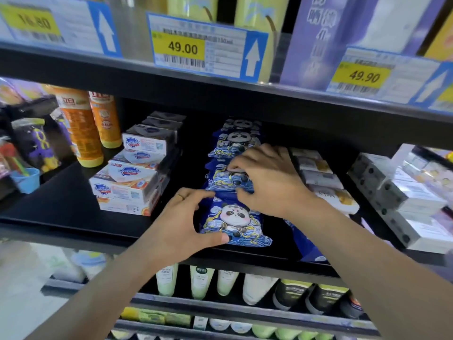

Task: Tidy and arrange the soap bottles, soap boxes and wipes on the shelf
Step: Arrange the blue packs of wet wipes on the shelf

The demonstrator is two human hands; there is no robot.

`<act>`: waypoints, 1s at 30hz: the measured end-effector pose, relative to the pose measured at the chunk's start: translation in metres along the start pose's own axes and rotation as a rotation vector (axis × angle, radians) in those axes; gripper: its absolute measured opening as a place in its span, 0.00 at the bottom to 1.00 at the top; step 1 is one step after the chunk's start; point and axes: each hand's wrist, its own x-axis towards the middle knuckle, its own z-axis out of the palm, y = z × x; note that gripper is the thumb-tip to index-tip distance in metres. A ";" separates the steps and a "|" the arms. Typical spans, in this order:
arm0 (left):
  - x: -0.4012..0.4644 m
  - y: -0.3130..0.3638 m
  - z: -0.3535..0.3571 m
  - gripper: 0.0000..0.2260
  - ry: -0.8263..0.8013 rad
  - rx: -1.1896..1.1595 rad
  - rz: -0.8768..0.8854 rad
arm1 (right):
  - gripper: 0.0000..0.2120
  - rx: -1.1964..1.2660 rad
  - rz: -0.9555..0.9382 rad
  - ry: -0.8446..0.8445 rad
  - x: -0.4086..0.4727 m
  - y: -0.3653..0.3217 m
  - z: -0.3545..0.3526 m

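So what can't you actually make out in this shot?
- Head view: middle panda wipes pack, partly covered by the right hand.
- Blue pack behind the right forearm, design hidden.
- Left price tag, blurred.
- Purple items, cut by the left edge.

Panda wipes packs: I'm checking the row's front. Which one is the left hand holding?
The frontmost panda wipes pack, at the shelf edge; left hand grips its left side.
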 end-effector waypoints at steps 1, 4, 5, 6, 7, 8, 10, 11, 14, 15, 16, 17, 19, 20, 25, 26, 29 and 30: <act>-0.001 -0.001 0.002 0.39 0.024 -0.012 0.003 | 0.22 -0.017 0.006 0.016 0.000 0.000 0.003; -0.003 -0.001 0.007 0.34 0.070 -0.019 -0.018 | 0.22 -0.076 0.041 0.038 0.003 -0.004 0.008; -0.002 -0.001 0.009 0.33 0.086 -0.008 -0.028 | 0.22 -0.085 0.054 0.050 0.005 -0.006 0.010; 0.000 0.000 0.010 0.31 0.114 0.005 -0.032 | 0.21 -0.086 0.067 0.057 0.006 -0.009 0.011; 0.002 0.000 0.011 0.29 0.149 0.013 -0.032 | 0.21 -0.080 0.077 0.060 0.007 -0.010 0.012; 0.003 0.000 0.012 0.26 0.175 0.013 -0.033 | 0.21 -0.068 0.085 0.056 0.007 -0.011 0.012; 0.004 0.001 0.010 0.24 0.172 0.006 -0.039 | 0.22 -0.030 0.088 0.045 0.005 -0.010 0.010; 0.003 0.001 0.009 0.24 0.157 0.007 -0.043 | 0.22 0.009 0.087 0.045 0.003 -0.008 0.007; -0.001 0.003 0.009 0.27 0.152 0.009 -0.044 | 0.17 0.188 0.106 0.080 -0.009 -0.002 -0.005; -0.003 0.004 0.010 0.28 0.168 0.010 -0.041 | 0.14 0.241 0.112 0.108 -0.015 0.002 -0.009; -0.006 0.007 0.011 0.30 0.191 0.016 -0.029 | 0.11 0.291 0.122 0.133 -0.023 0.008 -0.014; -0.008 0.011 0.012 0.32 0.219 0.028 -0.006 | 0.10 0.335 0.134 0.141 -0.032 0.015 -0.018; -0.012 0.022 0.014 0.33 0.282 0.067 0.101 | 0.09 0.398 0.166 0.094 -0.051 0.032 -0.027; -0.013 0.030 0.015 0.30 0.308 0.090 0.187 | 0.10 0.425 0.182 0.054 -0.061 0.039 -0.032; 0.001 0.053 0.033 0.24 0.241 0.318 0.399 | 0.13 0.425 0.240 -0.251 -0.105 0.070 -0.054; 0.004 0.052 0.037 0.24 0.221 0.358 0.396 | 0.15 0.389 0.240 -0.326 -0.113 0.073 -0.056; 0.005 0.048 0.044 0.22 0.201 0.395 0.356 | 0.25 0.279 0.222 -0.496 -0.134 0.079 -0.059; 0.005 0.046 0.044 0.21 0.205 0.397 0.341 | 0.26 0.264 0.215 -0.515 -0.139 0.080 -0.057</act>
